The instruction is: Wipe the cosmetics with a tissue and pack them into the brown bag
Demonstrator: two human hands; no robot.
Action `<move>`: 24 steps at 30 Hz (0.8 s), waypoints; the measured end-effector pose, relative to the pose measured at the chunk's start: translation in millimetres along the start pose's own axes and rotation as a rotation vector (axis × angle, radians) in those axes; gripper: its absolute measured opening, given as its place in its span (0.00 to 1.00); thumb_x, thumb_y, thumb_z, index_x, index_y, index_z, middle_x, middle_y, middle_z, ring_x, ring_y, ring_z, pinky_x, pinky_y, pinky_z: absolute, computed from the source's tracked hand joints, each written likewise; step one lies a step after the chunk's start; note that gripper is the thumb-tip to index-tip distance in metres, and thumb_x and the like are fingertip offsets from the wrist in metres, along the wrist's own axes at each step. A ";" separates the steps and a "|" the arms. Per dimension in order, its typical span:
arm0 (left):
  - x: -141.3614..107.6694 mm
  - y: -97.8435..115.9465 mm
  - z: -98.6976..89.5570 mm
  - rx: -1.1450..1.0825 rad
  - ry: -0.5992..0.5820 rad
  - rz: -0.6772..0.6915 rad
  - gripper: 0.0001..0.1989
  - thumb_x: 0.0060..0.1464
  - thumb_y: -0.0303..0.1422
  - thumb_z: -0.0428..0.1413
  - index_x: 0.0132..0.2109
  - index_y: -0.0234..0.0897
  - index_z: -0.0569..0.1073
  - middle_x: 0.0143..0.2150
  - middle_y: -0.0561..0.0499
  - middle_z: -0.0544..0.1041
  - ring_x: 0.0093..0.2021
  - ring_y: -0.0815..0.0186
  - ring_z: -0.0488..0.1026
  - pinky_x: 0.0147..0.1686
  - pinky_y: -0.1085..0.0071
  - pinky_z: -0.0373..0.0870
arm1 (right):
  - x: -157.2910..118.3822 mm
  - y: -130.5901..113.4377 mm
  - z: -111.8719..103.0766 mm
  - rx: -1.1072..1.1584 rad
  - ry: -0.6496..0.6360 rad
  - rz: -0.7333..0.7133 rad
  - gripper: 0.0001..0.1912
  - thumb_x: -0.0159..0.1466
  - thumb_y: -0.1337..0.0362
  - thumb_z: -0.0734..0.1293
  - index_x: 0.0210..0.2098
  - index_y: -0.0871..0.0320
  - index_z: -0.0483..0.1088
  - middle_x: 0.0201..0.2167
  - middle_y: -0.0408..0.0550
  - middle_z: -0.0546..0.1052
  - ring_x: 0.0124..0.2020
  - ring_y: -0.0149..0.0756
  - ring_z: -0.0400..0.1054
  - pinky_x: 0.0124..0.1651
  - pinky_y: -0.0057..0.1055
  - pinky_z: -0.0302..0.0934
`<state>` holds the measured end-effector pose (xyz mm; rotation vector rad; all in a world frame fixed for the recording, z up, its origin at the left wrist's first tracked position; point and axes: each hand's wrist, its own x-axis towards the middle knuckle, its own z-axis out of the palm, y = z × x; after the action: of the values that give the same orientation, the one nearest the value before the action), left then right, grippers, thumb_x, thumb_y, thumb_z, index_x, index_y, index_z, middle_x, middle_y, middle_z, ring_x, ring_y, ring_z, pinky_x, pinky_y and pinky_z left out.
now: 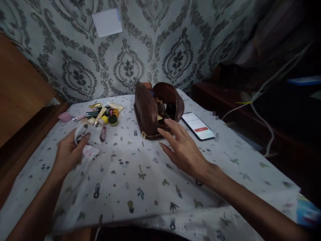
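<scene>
brown bag (pixel 146 108) stands open, smooth-sided and gold-zipped.

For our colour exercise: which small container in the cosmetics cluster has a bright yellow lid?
The small container just left of the dark-lidded round jar; its yellow lid sets it apart, as that jar's is dark.

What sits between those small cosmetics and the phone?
In the head view, the open brown bag stands between the cosmetics and the phone, with the right hand at its opening.
</scene>
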<state>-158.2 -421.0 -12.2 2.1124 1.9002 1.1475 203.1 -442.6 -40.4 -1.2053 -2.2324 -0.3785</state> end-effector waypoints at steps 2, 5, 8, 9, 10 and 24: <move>-3.5 -18.3 -23.8 0.212 0.116 0.017 0.12 0.58 0.42 0.52 0.38 0.39 0.72 0.31 0.54 0.71 0.32 0.64 0.68 0.35 0.69 0.67 | -2.6 -8.8 3.6 0.065 0.089 -0.044 0.14 0.68 0.68 0.62 0.51 0.66 0.70 0.61 0.70 0.65 0.64 0.58 0.60 0.61 0.55 0.63; -18.0 -44.6 -48.9 0.416 0.162 -0.064 0.14 0.58 0.40 0.48 0.41 0.36 0.73 0.34 0.51 0.71 0.35 0.62 0.68 0.38 0.66 0.67 | -5.6 -23.9 14.3 0.224 0.104 -0.144 0.10 0.68 0.70 0.62 0.46 0.61 0.72 0.57 0.65 0.69 0.62 0.53 0.63 0.59 0.53 0.66; -37.7 -62.4 -52.5 0.388 0.029 -0.230 0.19 0.57 0.44 0.49 0.45 0.35 0.73 0.36 0.49 0.74 0.35 0.61 0.70 0.38 0.67 0.68 | -5.2 -40.8 30.1 0.371 0.021 -0.237 0.09 0.68 0.70 0.61 0.43 0.60 0.73 0.54 0.62 0.73 0.58 0.51 0.67 0.56 0.50 0.69; -43.5 -65.3 -49.1 0.371 -0.018 -0.263 0.21 0.58 0.46 0.49 0.47 0.35 0.73 0.39 0.48 0.76 0.38 0.60 0.72 0.41 0.67 0.69 | -3.9 -47.1 35.4 0.406 -0.005 -0.259 0.09 0.68 0.70 0.61 0.41 0.60 0.73 0.53 0.62 0.73 0.57 0.50 0.68 0.54 0.50 0.70; -48.1 -66.4 -44.2 0.356 -0.050 -0.281 0.23 0.58 0.48 0.50 0.50 0.35 0.72 0.43 0.46 0.77 0.42 0.59 0.73 0.44 0.65 0.69 | -2.0 -53.6 40.1 0.435 -0.032 -0.281 0.10 0.68 0.70 0.61 0.40 0.61 0.74 0.52 0.62 0.74 0.55 0.50 0.68 0.53 0.50 0.71; -32.4 -45.2 -18.6 0.582 -0.261 -0.460 0.22 0.57 0.42 0.54 0.55 0.38 0.64 0.53 0.38 0.73 0.53 0.46 0.72 0.44 0.58 0.69 | 55.7 -138.7 87.8 0.656 -0.403 -0.441 0.07 0.67 0.71 0.62 0.37 0.62 0.72 0.47 0.58 0.75 0.51 0.45 0.67 0.55 0.44 0.65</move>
<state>-204.4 -446.8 -37.4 1.7429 2.5968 0.2310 33.2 -438.9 -74.2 -0.4627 -2.6463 0.4570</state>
